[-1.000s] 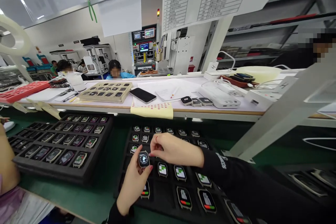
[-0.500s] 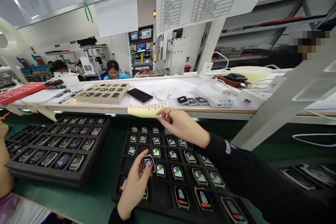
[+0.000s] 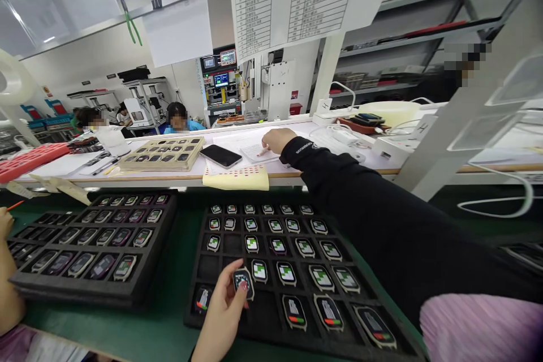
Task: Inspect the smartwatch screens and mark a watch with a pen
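My left hand (image 3: 223, 317) pinches a smartwatch body (image 3: 243, 283) with a lit screen, just above the black foam tray (image 3: 199, 266) in front of me. Several more watch bodies (image 3: 286, 272) with green and white screens lie in that tray's pockets. My right hand (image 3: 274, 140) reaches far forward onto the raised white shelf (image 3: 127, 172). Its fingers are curled on the papers (image 3: 258, 150) and seem to pinch a thin pen-like thing. A black phone (image 3: 220, 155) lies just left of it.
A second black tray (image 3: 25, 283) of watch bodies sits at the left, next to another person's arm (image 3: 8, 277). A beige tray (image 3: 163, 153), a yellow dotted sheet (image 3: 237, 177), chargers and cables (image 3: 343, 136) are on the shelf. Other workers sit beyond it.
My right hand has gone from the watch in my left hand, past the yellow sheet, up onto the papers on the shelf. My left hand has sunk lower with the watch.
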`<state>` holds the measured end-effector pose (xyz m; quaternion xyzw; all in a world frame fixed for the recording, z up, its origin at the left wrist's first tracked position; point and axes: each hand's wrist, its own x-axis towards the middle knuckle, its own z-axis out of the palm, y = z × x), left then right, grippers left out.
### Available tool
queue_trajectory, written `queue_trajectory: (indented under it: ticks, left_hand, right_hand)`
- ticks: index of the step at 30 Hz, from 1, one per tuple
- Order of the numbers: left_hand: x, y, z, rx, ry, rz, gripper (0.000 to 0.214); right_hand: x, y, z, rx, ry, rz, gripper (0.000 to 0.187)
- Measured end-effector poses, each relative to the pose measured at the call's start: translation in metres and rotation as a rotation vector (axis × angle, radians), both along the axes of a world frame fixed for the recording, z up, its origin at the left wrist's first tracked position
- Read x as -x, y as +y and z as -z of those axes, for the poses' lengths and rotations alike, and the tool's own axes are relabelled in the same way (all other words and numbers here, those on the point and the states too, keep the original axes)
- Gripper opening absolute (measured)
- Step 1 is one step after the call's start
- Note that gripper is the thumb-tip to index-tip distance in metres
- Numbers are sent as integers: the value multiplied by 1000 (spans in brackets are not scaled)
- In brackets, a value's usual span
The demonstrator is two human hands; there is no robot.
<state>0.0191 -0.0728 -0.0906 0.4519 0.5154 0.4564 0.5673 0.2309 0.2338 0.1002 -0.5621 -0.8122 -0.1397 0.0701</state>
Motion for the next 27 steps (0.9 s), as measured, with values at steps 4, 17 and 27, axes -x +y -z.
queue_trajectory:
  ticks: [4,17,27]
  left_hand:
    - [-3,-15,4,83,-23,264,69]
    - [-40,-34,47,-31,409,531,64]
    - [-38,-8,38,-183,460,589,57]
  right_hand:
    - [-6,-2,3,32,-42,-27,22]
    - [-9,-18,1,53,-89,-128,5]
    - [-16,-136,7,-462,583,-494,13]
